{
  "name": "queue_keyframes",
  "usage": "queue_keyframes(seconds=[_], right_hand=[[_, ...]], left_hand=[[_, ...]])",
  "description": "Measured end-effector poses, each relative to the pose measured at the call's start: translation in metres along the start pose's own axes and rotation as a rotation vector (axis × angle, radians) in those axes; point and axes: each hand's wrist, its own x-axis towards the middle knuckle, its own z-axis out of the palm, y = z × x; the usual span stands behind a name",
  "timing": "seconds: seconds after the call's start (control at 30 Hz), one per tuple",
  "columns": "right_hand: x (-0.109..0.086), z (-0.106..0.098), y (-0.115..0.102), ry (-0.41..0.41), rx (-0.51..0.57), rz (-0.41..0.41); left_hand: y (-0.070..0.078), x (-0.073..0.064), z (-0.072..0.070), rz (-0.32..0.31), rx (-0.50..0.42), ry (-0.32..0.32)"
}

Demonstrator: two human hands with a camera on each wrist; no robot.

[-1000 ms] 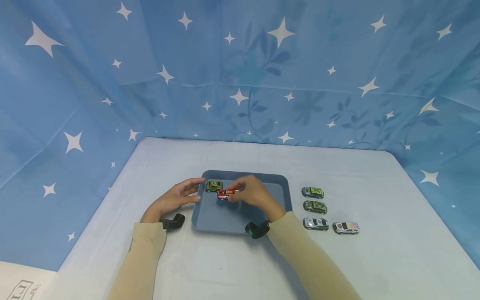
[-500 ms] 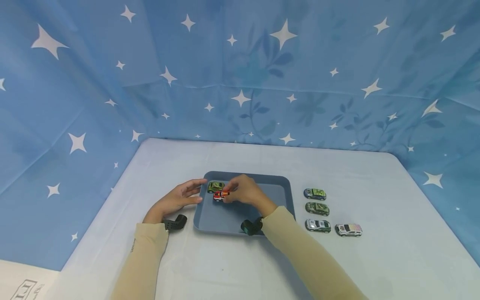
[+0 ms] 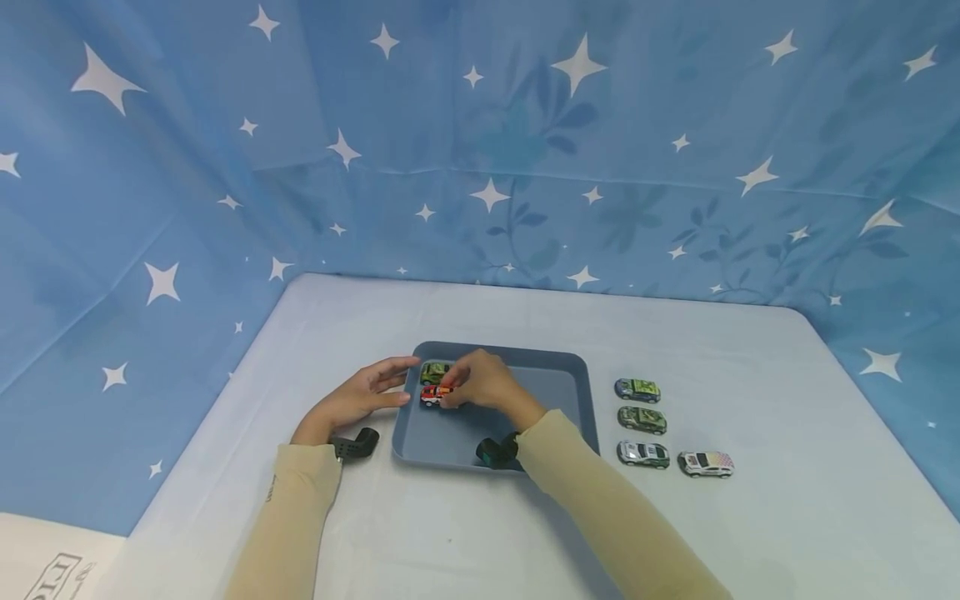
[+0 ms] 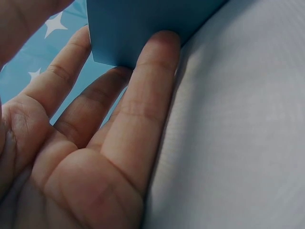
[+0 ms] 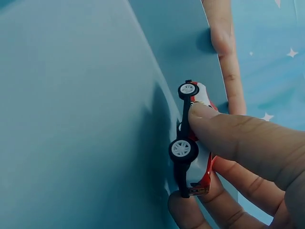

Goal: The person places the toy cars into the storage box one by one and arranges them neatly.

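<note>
In the head view my right hand [image 3: 486,381] pinches a red and white toy car [image 3: 430,395] low inside the blue-grey tray [image 3: 442,442]. The right wrist view shows the thumb on one side of this toy car [image 5: 188,138], its wheels turned toward the tray floor; whether they touch cannot be told. A green toy car [image 3: 432,373] sits just behind it in the tray's far left corner, partly covered by my right fingers. My left hand [image 3: 360,398] rests against the tray's left side. Its extended fingers touch the outer wall [image 4: 128,28] in the left wrist view.
Right of the tray, a blue-green car [image 3: 637,390], a camouflage green car [image 3: 642,420] and a silver car [image 3: 643,454] form a column on the white table [image 3: 465,533]. A white patterned car [image 3: 706,464] stands beside the silver one. A starry blue curtain [image 3: 420,100] hangs behind.
My right hand has carried the red and white car left and slightly nearer, to the tray's left side in front of the green car. My left hand stays at the tray wall.
</note>
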Motion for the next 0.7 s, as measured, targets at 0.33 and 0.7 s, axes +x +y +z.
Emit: queue_keyframes(seconds=[0.33, 0.7], right_hand=[[0.005, 0.004, -0.008, 0.004, -0.118, -0.029], [0.007, 0.008, -0.011, 0.003, -0.165, -0.038]], left_hand=[[0.0, 0.0, -0.001, -0.007, -0.001, 0.0], [0.0, 0.0, -0.002, -0.011, 0.002, 0.003]])
